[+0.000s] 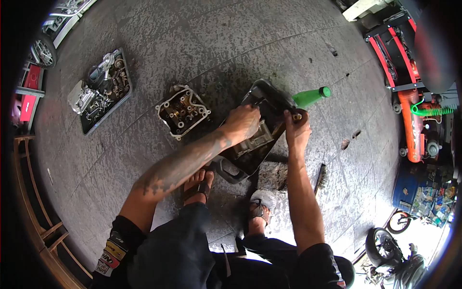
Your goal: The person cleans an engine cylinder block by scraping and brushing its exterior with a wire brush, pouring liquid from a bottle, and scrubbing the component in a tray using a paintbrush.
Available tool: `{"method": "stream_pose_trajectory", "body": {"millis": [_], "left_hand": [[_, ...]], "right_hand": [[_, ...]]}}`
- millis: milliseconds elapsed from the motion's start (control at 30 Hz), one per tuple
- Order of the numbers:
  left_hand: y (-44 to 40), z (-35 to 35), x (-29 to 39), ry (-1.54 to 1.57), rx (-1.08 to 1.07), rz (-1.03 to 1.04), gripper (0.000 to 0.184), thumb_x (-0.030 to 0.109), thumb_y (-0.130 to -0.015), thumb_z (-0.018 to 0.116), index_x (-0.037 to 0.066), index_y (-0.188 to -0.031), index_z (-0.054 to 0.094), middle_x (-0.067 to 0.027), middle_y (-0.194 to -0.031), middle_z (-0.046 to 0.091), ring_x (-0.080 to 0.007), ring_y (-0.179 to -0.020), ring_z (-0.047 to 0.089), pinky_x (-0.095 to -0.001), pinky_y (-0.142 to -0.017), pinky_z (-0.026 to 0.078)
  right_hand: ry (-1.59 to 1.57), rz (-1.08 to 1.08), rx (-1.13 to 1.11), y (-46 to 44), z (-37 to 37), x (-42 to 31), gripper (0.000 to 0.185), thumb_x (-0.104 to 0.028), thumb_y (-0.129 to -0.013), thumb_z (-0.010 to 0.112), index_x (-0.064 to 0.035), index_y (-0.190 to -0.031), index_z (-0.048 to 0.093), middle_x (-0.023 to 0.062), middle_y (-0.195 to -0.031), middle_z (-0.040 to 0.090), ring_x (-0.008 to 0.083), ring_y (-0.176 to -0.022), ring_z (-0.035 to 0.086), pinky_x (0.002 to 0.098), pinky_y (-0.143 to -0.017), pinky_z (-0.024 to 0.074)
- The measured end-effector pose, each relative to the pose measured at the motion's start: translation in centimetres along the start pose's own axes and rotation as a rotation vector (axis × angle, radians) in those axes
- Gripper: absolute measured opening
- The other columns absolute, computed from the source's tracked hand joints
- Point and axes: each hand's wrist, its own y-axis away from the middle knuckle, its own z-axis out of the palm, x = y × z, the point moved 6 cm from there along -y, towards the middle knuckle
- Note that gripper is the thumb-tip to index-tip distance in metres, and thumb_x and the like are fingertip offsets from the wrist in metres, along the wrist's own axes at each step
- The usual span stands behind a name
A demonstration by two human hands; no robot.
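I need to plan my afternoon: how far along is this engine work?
Some dismantling looks done: loose silver parts lie in the tray. In hand: the left hand and right hand are at the black container, which holds a metal part; their grip is unclear. Probably left: cleaning that part and the brown-stained casing, then reassembly.

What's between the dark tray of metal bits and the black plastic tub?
A squarish, open metal engine part with brownish insides lies on the grey floor between them; the head view shows it.
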Motion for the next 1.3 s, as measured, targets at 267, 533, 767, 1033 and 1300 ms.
{"method": "stream_pose_trajectory", "body": {"millis": [267, 533, 767, 1033, 1300], "left_hand": [[-9.0, 4.8, -1.7, -0.372, 0.044, -0.007, 0.011, 0.015, -0.076, 0.066, 0.009, -0.067, 0.07, -0.0157, -0.083, 0.071, -0.0318, -0.08, 0.071, -0.043, -0.063, 0.055], [-8.1, 4.5, -2.1, -0.229, 0.002, -0.098, 0.038, 0.02, -0.078, 0.069, 0.002, -0.111, 0.06, -0.0189, -0.094, 0.068, -0.0374, -0.096, 0.065, -0.0486, -0.082, 0.051], [-5.2, -3.2, 0.9, 0.404, 0.29, -0.039, 0.031, 0.009, -0.092, 0.06, 0.005, -0.121, 0.05, -0.0115, -0.1, 0.068, -0.022, -0.091, 0.069, -0.0334, -0.077, 0.056], [-0.7, -3.7, -4.3, 1.095, 0.497, -0.096, 0.016, 0.016, -0.095, 0.062, 0.005, -0.107, 0.058, -0.0081, -0.106, 0.067, -0.0167, -0.102, 0.064, -0.0314, -0.084, 0.055], [-0.6, -1.5, -4.2, 1.285, 0.617, -0.094, 0.021, 0.02, -0.094, 0.065, 0.005, -0.103, 0.052, -0.0114, -0.106, 0.067, -0.0194, -0.096, 0.065, -0.0348, -0.083, 0.056]], "right_hand": [[-0.587, 0.183, 0.337, -4.2, -2.2, 9.5, 0.03, -0.021, -0.091, 0.062, -0.0008, -0.112, 0.056, 0.0133, -0.087, 0.066, 0.0194, -0.075, 0.061, 0.0336, -0.07, 0.0499], [-0.472, 0.028, 0.038, -7.4, -0.6, 10.6, 0.058, 0.004, -0.074, 0.048, -0.006, -0.132, 0.051, 0.0154, -0.117, 0.061, 0.025, -0.106, 0.06, 0.0372, -0.094, 0.0463], [-0.657, 0.08, 0.152, 0.6, -2.4, 8.3, 0.052, 0.004, -0.071, 0.05, -0.0043, -0.122, 0.057, 0.0102, -0.103, 0.06, 0.0205, -0.095, 0.056, 0.0335, -0.089, 0.0452], [-0.059, -0.138, -0.173, 2.5, -0.8, -0.3, 0.026, -0.022, -0.084, 0.071, -0.0027, -0.101, 0.063, 0.0209, -0.099, 0.063, 0.04, -0.087, 0.062, 0.0419, -0.077, 0.0516], [-0.589, 0.061, 0.087, -0.4, -2.3, -0.5, 0.025, -0.023, -0.094, 0.062, 0.0026, -0.096, 0.064, 0.0171, -0.082, 0.071, 0.018, -0.073, 0.069, 0.0334, -0.066, 0.0515]]}}
